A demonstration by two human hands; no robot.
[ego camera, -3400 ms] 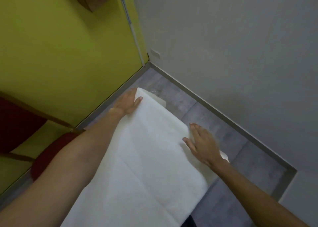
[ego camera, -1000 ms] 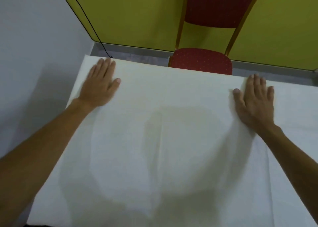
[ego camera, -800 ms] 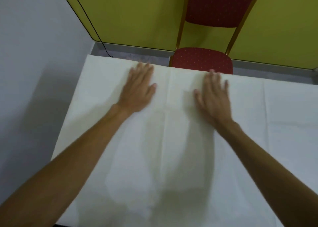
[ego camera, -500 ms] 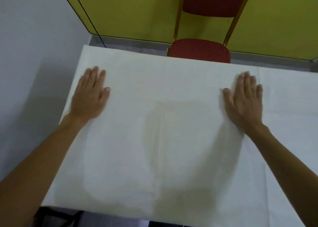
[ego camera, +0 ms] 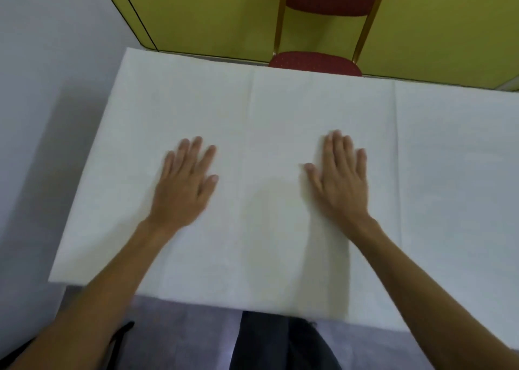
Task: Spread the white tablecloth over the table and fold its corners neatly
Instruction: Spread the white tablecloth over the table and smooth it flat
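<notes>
No text, label, brand, number or sign is showing legibly anywhere in the head view.

Cloth (ego camera: 280, 103) lies flat. Left hand (ego camera: 185, 184) and right hand (ego camera: 339, 181) rest palm-down on it, well apart, with bare cloth between and all round them.
Left: grey wall (ego camera: 42, 61) runs close along the cloth's edge; cannot tell if they touch.
Far side: chair (ego camera: 314, 63) seat sits against the edge, right of centre, its back rising before the yellow wall (ego camera: 210, 13).
Right: flat cloth runs out of frame.
Near edge: legs (ego camera: 275, 341) stand between the arms, floor (ego camera: 182, 327) beside them.
</notes>
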